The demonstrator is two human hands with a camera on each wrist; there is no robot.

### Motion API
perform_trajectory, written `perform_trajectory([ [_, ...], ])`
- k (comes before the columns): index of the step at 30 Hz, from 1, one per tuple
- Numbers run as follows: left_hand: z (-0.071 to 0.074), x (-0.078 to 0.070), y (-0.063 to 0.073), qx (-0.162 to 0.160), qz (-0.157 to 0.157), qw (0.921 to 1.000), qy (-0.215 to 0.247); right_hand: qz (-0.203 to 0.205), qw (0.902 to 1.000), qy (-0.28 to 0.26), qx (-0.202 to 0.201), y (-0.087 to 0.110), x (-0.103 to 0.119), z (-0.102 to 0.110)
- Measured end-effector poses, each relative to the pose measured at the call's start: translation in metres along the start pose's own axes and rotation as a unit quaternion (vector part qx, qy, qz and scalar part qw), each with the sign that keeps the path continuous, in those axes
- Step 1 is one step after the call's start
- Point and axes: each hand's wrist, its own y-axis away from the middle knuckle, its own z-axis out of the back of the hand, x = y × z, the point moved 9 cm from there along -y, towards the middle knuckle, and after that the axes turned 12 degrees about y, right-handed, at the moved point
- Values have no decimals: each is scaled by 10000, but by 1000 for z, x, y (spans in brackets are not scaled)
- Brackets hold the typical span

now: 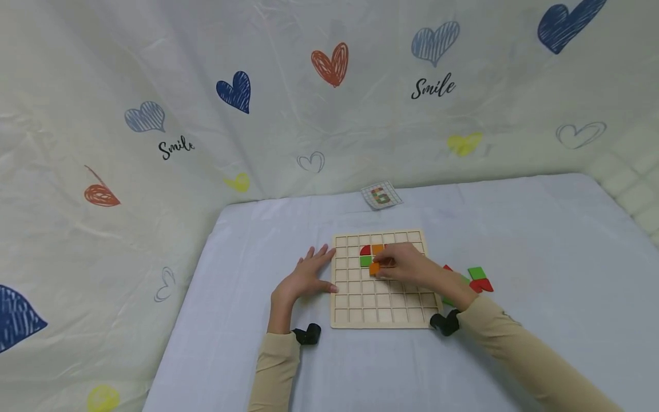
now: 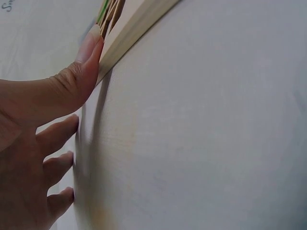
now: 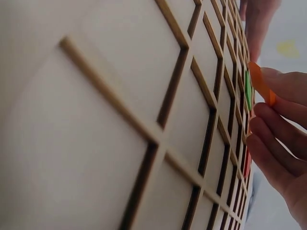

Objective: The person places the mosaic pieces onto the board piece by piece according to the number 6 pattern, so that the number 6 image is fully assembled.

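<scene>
A wooden grid board lies flat on the table. In its upper part sit a red quarter-round tile, an orange tile and a green square tile. My right hand is over the board and pinches an orange tile between thumb and finger, tilted just at the grid below the green one. Part of the board's tiles is hidden behind this hand. My left hand lies spread at the board's left edge, its thumb touching the rim.
A pattern card with a coloured figure on a grid lies beyond the board. Right of the board, loose green and red tiles lie partly behind my right forearm. A patterned curtain hangs along the table's far edge.
</scene>
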Motion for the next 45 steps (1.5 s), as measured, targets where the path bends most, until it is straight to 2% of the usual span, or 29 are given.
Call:
perform_trajectory([
  [3, 0, -1, 0, 15, -7, 10000, -23, -191, 9995, -92, 218, -3, 0, -6],
  [7, 0, -3, 0, 40, -21, 10000, -10, -191, 9993, -92, 322, -6, 4, -11],
  [15, -1, -4, -2, 66, -22, 10000, -63, 95, 9994, 266, 192, -9, 14, -11],
  [24, 0, -4, -3, 74, -27, 10000, -46, 17, 9974, 680, 234, -11, 17, -14],
  [30, -2, -3, -3, 94, 2, 9999, -64, 42, 9975, 654, 264, -10, 17, -15],
  [35, -3, 0, -4, 107, 6, 9999, -77, 289, 9979, 579, 64, -5, 19, -9],
  [40, -4, 4, -5, 90, 81, 9999, -55, 339, 9981, 502, -123, 7, 15, 0],
  [45, 0, 0, -1, 51, 85, 10000, -8, 235, 9988, 360, -230, 21, 5, 10],
])
